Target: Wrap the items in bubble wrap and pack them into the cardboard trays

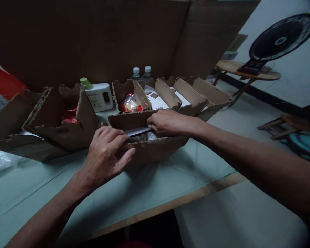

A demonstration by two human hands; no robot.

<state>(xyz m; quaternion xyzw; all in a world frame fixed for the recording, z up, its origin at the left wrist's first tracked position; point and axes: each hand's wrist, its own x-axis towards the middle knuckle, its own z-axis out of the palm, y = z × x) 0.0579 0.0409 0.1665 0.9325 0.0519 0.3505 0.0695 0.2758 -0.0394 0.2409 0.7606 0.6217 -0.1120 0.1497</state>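
A small open cardboard box point(155, 150) stands near the table's front edge. My right hand point(164, 121) reaches over its far wall with the fingers curled down inside; whatever they pinch is hidden. A thin dark-edged strip point(141, 133) runs across the box between my two hands, among whitish, clear wrapped contents point(142, 137) too dim to name. At the box's left end is my left hand point(108, 151), its thumb apart from the fingers and outside the front wall. The left index fingertip lies close to the strip's left end.
Behind stand a cardboard bin with a red-and-clear packet point(130, 102), bins with white boxes point(157, 100), a white jug point(99, 96) and two bottles point(136, 73). More bins point(64, 134) stand left. A fan point(280, 41) sits on a stool at right.
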